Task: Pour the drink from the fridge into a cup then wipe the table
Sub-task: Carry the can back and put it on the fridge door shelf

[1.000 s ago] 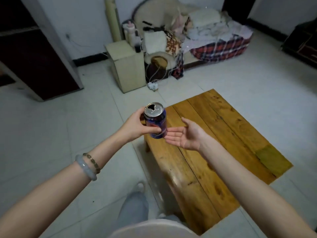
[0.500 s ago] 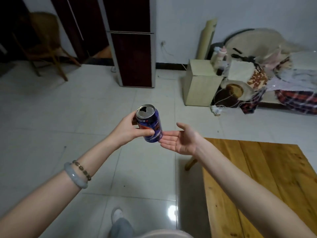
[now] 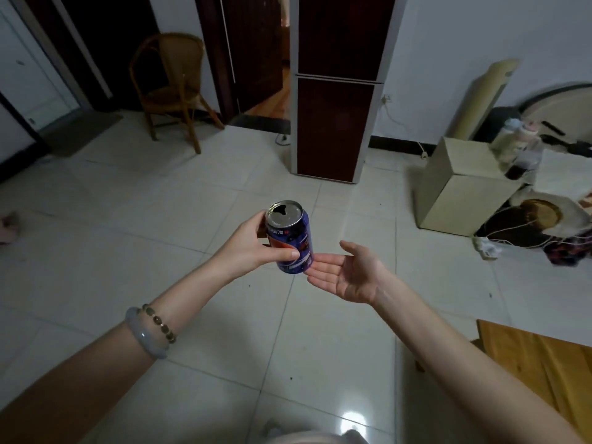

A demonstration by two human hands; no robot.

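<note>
My left hand (image 3: 248, 245) grips a blue drink can (image 3: 293, 241) upright at mid-frame; the can's silver top has an open hole. My right hand (image 3: 349, 274) is held palm up, fingers apart, its fingertips just under the can's base. The dark red two-door fridge (image 3: 336, 116) stands straight ahead against the wall, doors closed. Only a corner of the wooden table (image 3: 544, 363) shows at the lower right. No cup or cloth is in view.
A wicker chair (image 3: 169, 88) stands at the back left beside an open doorway (image 3: 282, 59). A beige box (image 3: 458, 184) and a pile of bedding and bottles (image 3: 544, 187) sit at the right. White tiled floor (image 3: 160, 235) spreads between me and the fridge.
My view has swung left, away from the table toward the fridge and chair. Both hands keep the same pose, the left holding the can, the right open under it.
</note>
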